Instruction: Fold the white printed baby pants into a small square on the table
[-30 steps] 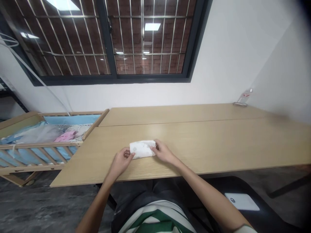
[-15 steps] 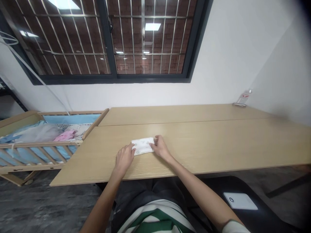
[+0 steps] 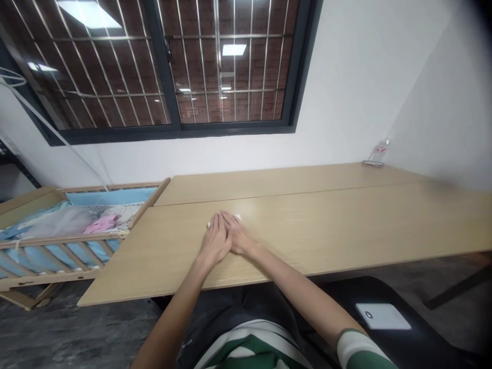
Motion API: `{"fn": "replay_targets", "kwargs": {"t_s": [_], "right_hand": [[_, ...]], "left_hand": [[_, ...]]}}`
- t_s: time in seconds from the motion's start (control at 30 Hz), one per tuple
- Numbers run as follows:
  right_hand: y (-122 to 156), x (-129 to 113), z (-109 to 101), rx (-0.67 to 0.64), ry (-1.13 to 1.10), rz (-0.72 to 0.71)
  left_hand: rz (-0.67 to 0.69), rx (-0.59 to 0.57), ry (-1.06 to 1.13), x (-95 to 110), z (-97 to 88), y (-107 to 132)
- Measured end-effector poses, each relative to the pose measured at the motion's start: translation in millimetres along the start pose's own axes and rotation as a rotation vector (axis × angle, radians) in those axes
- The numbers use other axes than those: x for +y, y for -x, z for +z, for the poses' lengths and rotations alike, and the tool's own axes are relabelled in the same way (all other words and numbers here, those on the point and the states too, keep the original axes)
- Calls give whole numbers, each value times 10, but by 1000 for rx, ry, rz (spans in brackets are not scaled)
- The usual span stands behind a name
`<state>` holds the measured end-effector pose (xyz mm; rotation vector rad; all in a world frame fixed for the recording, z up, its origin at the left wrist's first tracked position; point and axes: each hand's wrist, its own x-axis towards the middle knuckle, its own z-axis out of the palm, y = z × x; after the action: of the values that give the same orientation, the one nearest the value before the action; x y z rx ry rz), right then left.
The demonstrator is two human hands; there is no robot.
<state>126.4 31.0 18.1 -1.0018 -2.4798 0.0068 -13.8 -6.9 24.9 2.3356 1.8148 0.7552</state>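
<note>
My left hand (image 3: 216, 240) lies flat with its fingers stretched out, pressing on a small white folded cloth (image 3: 238, 217) on the wooden table (image 3: 326, 220). Beside it, my right hand (image 3: 236, 233) is also flat, fingers outstretched and angled to the left, its fingertips touching the left hand. Almost the whole cloth is hidden under both hands. Only small white edges show past the fingers; a faint print was visible on it earlier.
A wooden cot (image 3: 69, 239) with blue bedding and pink cloth stands left of the table. A clear plastic bottle (image 3: 380, 150) is at the back right corner. Right of my lap, a white phone (image 3: 383, 316) rests on a black chair (image 3: 361, 292). A barred window (image 3: 230, 66) is ahead.
Both hands have moved inward from the ends of the white cloth and now lie flat over it. The view has shifted slightly.
</note>
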Motion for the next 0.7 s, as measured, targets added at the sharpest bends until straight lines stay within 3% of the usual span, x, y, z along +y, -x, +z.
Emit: {"fn": "replay_targets", "kwargs": {"t_s": [0.13, 0.27, 0.7], "right_hand": [[37, 86, 89, -125, 40, -21], [59, 122, 31, -152, 32, 47], [177, 288, -120, -166, -176, 382]], "left_hand": [[-35, -126, -21, -25, 156, -25], [-40, -185, -30, -130, 158, -11], [-31, -210, -170, -358, 78, 151]]}}
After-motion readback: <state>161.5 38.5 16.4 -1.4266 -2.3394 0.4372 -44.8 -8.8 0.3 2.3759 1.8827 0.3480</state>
